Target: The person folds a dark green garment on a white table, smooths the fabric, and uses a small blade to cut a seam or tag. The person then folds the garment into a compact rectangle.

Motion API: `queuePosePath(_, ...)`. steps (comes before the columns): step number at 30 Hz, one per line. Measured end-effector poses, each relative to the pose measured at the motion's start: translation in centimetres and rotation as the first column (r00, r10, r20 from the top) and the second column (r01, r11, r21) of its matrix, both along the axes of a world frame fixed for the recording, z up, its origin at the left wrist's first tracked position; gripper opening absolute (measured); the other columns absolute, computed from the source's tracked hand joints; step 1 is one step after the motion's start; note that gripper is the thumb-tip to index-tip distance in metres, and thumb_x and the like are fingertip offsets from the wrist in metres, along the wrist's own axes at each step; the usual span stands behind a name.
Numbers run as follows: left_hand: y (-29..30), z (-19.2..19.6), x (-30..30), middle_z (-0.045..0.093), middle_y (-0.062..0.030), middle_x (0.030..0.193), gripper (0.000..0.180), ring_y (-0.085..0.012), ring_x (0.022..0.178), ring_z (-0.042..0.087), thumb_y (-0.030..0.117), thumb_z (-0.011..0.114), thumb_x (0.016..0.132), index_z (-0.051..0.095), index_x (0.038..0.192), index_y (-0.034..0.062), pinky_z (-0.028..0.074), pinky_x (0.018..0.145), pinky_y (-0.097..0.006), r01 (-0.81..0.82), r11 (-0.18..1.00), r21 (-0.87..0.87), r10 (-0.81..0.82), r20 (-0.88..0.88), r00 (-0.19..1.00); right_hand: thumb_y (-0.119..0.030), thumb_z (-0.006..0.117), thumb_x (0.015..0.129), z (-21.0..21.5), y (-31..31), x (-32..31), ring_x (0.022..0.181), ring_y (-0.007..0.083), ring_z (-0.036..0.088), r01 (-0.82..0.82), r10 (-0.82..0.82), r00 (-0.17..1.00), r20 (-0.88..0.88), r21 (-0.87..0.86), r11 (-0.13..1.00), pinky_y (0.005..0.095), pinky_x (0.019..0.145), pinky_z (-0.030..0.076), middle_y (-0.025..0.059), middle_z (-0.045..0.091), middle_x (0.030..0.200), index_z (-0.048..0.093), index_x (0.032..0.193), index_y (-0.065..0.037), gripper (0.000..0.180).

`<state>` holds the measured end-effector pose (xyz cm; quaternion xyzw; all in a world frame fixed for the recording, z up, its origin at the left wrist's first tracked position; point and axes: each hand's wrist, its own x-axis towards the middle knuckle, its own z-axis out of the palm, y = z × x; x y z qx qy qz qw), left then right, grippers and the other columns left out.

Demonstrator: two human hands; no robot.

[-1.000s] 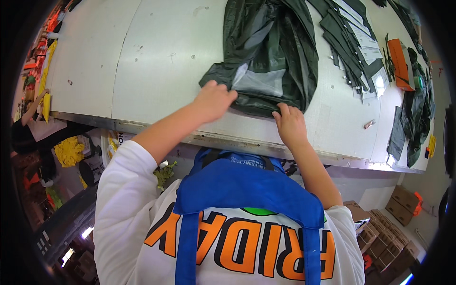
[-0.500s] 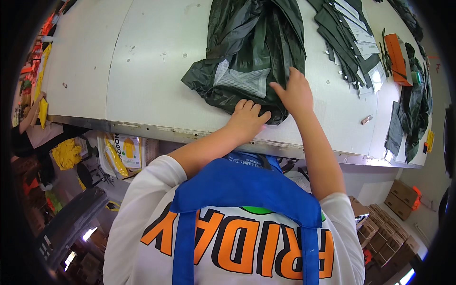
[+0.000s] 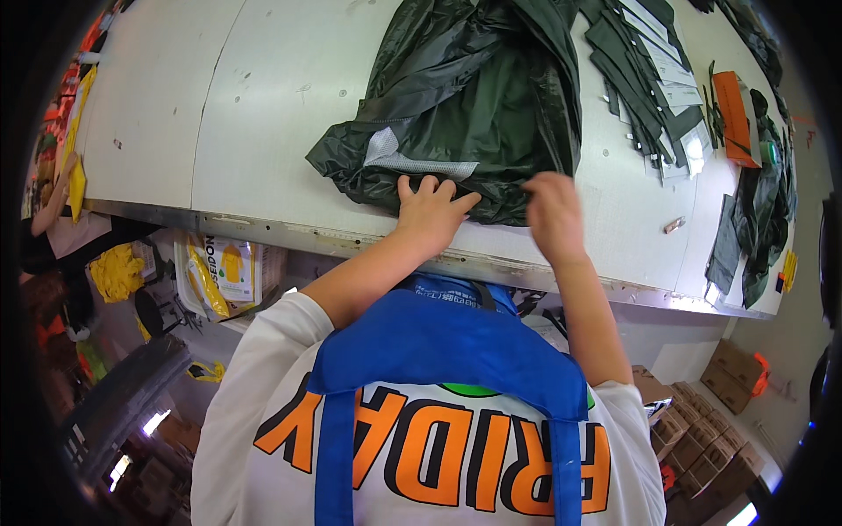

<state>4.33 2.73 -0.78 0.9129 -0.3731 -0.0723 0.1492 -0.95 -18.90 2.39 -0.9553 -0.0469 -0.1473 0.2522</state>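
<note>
A shiny dark green garment (image 3: 500, 105) lies bunched on the white table (image 3: 272, 114) in front of me. A strip of whitish mesh lining (image 3: 425, 166) shows near its close edge, partly covered by green fabric. My left hand (image 3: 432, 215) rests on that edge with its fingers spread, pressing the cloth. At the garment's near right corner is my right hand (image 3: 556, 219), its fingers bent toward the fabric. Motion smears those fingers, so whether they pinch the cloth is unclear.
Right of the garment lies a pile of dark green strips (image 3: 636, 92) with white papers. Beyond are an orange box (image 3: 735, 118), dark cloth (image 3: 761, 228) and a small tube (image 3: 674, 225). Another person's arm (image 3: 54, 200) shows far left. Below the table edge sits a bin (image 3: 248, 302).
The garment's near part has spread leftward, and less of the mesh shows. My left hand has shifted slightly left; my right hand has come down toward the near corner with its fingers more bent.
</note>
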Motion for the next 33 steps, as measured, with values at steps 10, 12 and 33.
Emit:
queuePosePath(10,-0.9,-0.6,-0.8,0.055,0.0005,0.097,0.027,-0.0211,0.099,0.046,0.017,0.065,0.075,0.069,0.102,0.0171,0.031,0.081,-0.04,0.013,0.983,-0.185,-0.028,-0.081,0.996,-0.007,0.066,0.073,-2.0,1.6,1.1,0.101,0.0244,0.053,-0.149,0.088,0.921,-0.379,-0.134,0.98,0.0387,0.083,0.043,0.0031,0.058,0.101,0.064,0.094,-0.012,0.022)
queuePosePath(12,-1.0,0.3,-0.5,0.056,0.0014,0.094,0.022,-0.0211,0.099,0.047,0.022,0.068,0.075,0.071,0.096,0.0163,0.03,0.081,-0.04,-0.036,0.977,-0.208,-0.002,-0.18,0.984,-0.009,0.066,0.073,-2.3,1.4,1.2,0.102,0.0234,0.052,-0.18,0.113,0.916,-0.385,-0.141,0.973,0.0392,0.084,0.042,0.0026,0.058,0.101,0.063,0.091,-0.012,0.018)
queuePosePath(33,5.0,4.0,2.9,0.058,0.0027,0.098,0.007,-0.0264,0.101,0.049,0.018,0.072,0.071,0.066,0.073,0.0152,0.034,0.082,-0.046,-0.31,0.911,-0.271,0.315,-0.025,0.949,0.001,0.061,0.074,0.3,-1.0,-2.5,0.089,0.032,0.054,0.111,-0.12,0.985,-0.127,-0.076,0.991,0.0416,0.079,0.043,0.0121,0.057,0.086,0.053,0.083,-0.004,0.013)
